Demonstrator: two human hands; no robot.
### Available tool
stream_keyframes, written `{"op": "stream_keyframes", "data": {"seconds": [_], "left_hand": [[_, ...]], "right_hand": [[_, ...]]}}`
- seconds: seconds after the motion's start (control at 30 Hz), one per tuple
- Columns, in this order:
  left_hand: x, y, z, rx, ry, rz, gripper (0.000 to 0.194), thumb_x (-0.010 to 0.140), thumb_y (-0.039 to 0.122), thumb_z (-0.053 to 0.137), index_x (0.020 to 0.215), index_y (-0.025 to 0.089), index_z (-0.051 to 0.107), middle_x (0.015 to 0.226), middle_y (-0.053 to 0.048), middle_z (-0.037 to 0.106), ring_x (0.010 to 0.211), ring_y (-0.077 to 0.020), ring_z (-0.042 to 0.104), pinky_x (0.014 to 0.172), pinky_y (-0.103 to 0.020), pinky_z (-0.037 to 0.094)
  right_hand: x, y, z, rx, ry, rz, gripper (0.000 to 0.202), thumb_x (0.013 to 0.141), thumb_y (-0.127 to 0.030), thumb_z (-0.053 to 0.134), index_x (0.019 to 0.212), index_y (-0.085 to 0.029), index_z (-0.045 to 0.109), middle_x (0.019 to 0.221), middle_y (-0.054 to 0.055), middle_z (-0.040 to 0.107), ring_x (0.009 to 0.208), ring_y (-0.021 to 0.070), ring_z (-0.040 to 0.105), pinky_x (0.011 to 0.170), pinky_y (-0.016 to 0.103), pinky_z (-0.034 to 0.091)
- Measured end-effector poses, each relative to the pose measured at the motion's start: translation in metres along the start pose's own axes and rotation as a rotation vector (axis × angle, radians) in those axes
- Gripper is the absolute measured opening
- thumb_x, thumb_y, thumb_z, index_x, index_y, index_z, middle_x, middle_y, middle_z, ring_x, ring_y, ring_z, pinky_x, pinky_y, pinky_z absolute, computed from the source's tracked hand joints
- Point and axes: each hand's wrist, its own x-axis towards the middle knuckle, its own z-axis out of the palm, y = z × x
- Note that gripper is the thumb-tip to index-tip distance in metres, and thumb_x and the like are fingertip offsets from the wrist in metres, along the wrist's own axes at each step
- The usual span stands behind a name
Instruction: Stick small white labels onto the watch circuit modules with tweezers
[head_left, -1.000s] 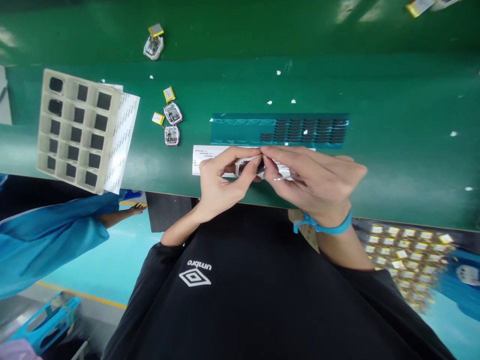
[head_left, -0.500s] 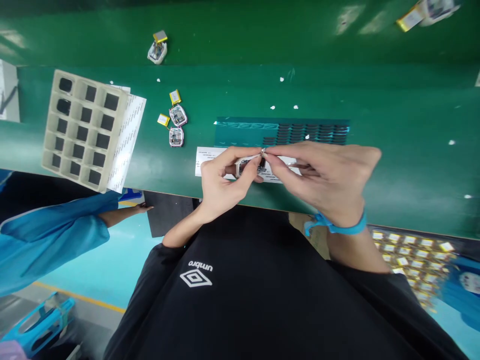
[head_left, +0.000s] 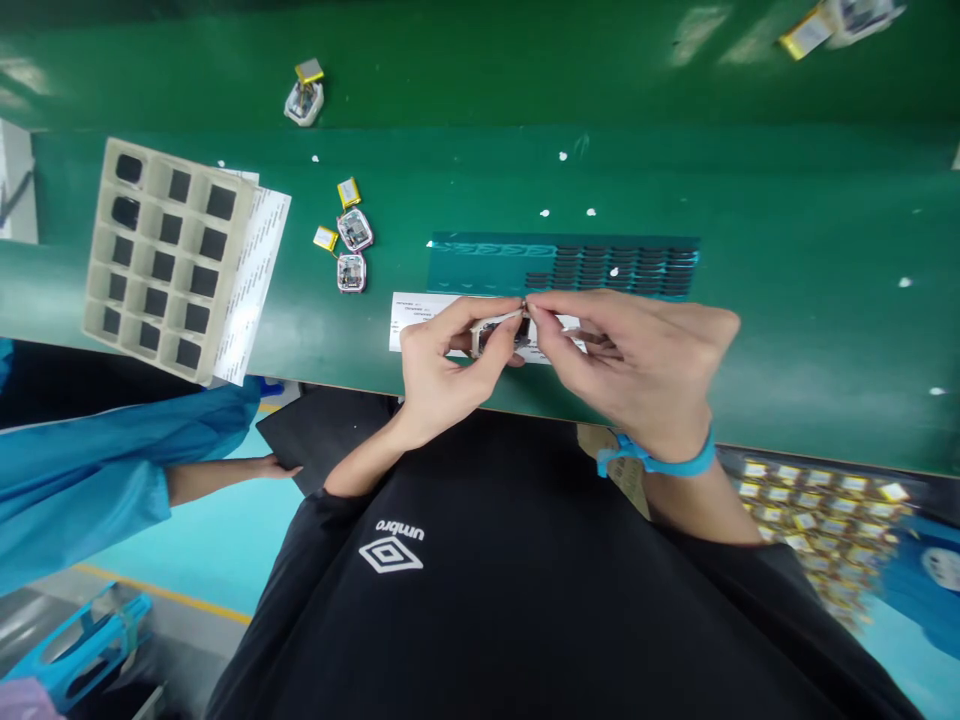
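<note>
My left hand (head_left: 448,375) is closed around a small pale watch case (head_left: 484,334), its thumb over the dark inside and its fingers along the edge. Most of the case is covered by my fingers. My right hand (head_left: 645,365), with a blue band at the wrist, has thumb and index fingertip pinched at the case's right upper corner. Whatever lies between those fingertips is too small to make out. Beneath both hands lies a printed white label sheet (head_left: 412,312). Just beyond is a blue film sheet (head_left: 480,268) with rows of small black strips (head_left: 607,268).
Two open watch cases (head_left: 355,229) with yellow batteries (head_left: 349,192) lie left of centre. A beige compartment tray (head_left: 245,225) rests on label sheets (head_left: 259,260). Another person's arm (head_left: 217,478) holds a black panel (head_left: 322,430) at lower left. Several batteries (head_left: 810,502) sit at lower right.
My right hand and wrist have swung slightly left and down, the fingertips staying at the case's corner. The other person's arm has shifted left and lower, and the black panel has tilted.
</note>
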Motion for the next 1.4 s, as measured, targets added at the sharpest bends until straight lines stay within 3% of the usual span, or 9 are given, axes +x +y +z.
{"op": "stream_keyframes", "data": {"seconds": [0.13, 0.23, 0.4, 0.53, 0.83, 1.0, 1.1, 1.23, 1.4], "left_hand": [[0.002, -0.002, -0.005, -0.016, -0.055, -0.025, 0.022, 0.096, 0.041, 0.074, 0.102, 0.021, 0.078, 0.103, -0.003, 0.081, 0.065, -0.0126, 0.077, 0.053, -0.021, 0.063], [0.008, 0.000, -0.012, -0.055, -0.134, -0.046, 0.030, 0.096, 0.049, 0.073, 0.108, 0.022, 0.077, 0.114, -0.005, 0.080, 0.072, -0.0149, 0.079, 0.057, -0.025, 0.066], [0.016, 0.006, -0.016, -0.132, -0.254, -0.108, 0.039, 0.094, 0.057, 0.074, 0.112, 0.023, 0.073, 0.112, -0.005, 0.079, 0.075, -0.0181, 0.081, 0.063, -0.030, 0.070], [0.013, 0.007, -0.013, -0.141, -0.240, -0.147, 0.038, 0.093, 0.055, 0.076, 0.111, 0.023, 0.066, 0.092, -0.002, 0.079, 0.065, -0.0180, 0.080, 0.055, -0.027, 0.066], [0.005, 0.008, -0.006, -0.088, -0.190, -0.104, 0.016, 0.094, 0.029, 0.071, 0.103, 0.021, 0.061, 0.083, 0.002, 0.077, 0.067, -0.0153, 0.078, 0.058, -0.024, 0.066], [0.002, 0.005, -0.001, -0.044, -0.123, -0.002, 0.015, 0.095, 0.031, 0.072, 0.099, 0.020, 0.062, 0.079, 0.003, 0.077, 0.066, -0.0136, 0.078, 0.061, -0.023, 0.067], [0.000, 0.002, 0.000, -0.075, -0.097, 0.042, 0.018, 0.098, 0.035, 0.070, 0.096, 0.021, 0.061, 0.078, 0.004, 0.077, 0.059, -0.0123, 0.076, 0.054, -0.021, 0.064], [-0.002, 0.003, -0.002, -0.067, -0.139, 0.078, 0.017, 0.099, 0.032, 0.070, 0.094, 0.020, 0.060, 0.079, 0.004, 0.077, 0.061, -0.0119, 0.077, 0.057, -0.019, 0.063], [-0.003, 0.002, -0.002, 0.011, -0.261, 0.032, 0.016, 0.098, 0.028, 0.072, 0.107, 0.019, 0.061, 0.086, 0.002, 0.080, 0.071, -0.0126, 0.080, 0.069, -0.020, 0.063]], "right_hand": [[0.014, 0.023, -0.006, -0.098, -0.040, 0.091, 0.012, 0.099, -0.015, 0.067, 0.100, -0.022, 0.077, 0.077, 0.000, 0.079, 0.057, 0.0153, 0.068, 0.053, 0.030, 0.050], [0.024, 0.042, -0.016, -0.229, 0.028, 0.195, 0.024, 0.109, -0.027, 0.057, 0.125, -0.024, 0.075, 0.076, 0.003, 0.078, 0.055, 0.0178, 0.065, 0.054, 0.036, 0.047], [0.009, 0.042, -0.016, -0.218, -0.104, -0.189, 0.035, 0.102, -0.025, 0.070, 0.137, -0.032, 0.069, 0.130, -0.001, 0.077, 0.091, 0.0200, 0.081, 0.059, 0.030, 0.057], [-0.005, 0.038, -0.011, -0.101, -0.224, -0.066, 0.027, 0.105, -0.026, 0.062, 0.126, -0.035, 0.076, 0.123, -0.005, 0.080, 0.092, 0.0217, 0.081, 0.059, 0.032, 0.061], [-0.011, 0.024, -0.019, -0.045, -0.278, -0.095, 0.040, 0.102, -0.012, 0.058, 0.134, -0.033, 0.072, 0.127, -0.001, 0.078, 0.095, 0.0226, 0.082, 0.064, 0.030, 0.064], [-0.011, 0.008, -0.013, -0.010, -0.245, 0.045, 0.032, 0.102, -0.017, 0.062, 0.129, -0.028, 0.076, 0.120, 0.004, 0.081, 0.096, 0.0246, 0.081, 0.067, 0.029, 0.064], [-0.007, 0.002, -0.012, 0.127, -0.156, 0.087, 0.029, 0.101, -0.014, 0.062, 0.121, -0.027, 0.079, 0.105, 0.002, 0.083, 0.077, 0.0192, 0.080, 0.062, 0.027, 0.061], [-0.005, -0.003, -0.006, 0.348, -0.060, 0.336, 0.011, 0.100, -0.025, 0.070, 0.098, -0.025, 0.081, 0.073, -0.002, 0.077, 0.053, 0.0135, 0.067, 0.048, 0.025, 0.051], [-0.012, -0.004, 0.000, 0.511, -0.046, 0.571, 0.012, 0.094, -0.036, 0.077, 0.089, -0.025, 0.078, 0.074, -0.001, 0.076, 0.060, 0.0156, 0.070, 0.053, 0.025, 0.054]]}}
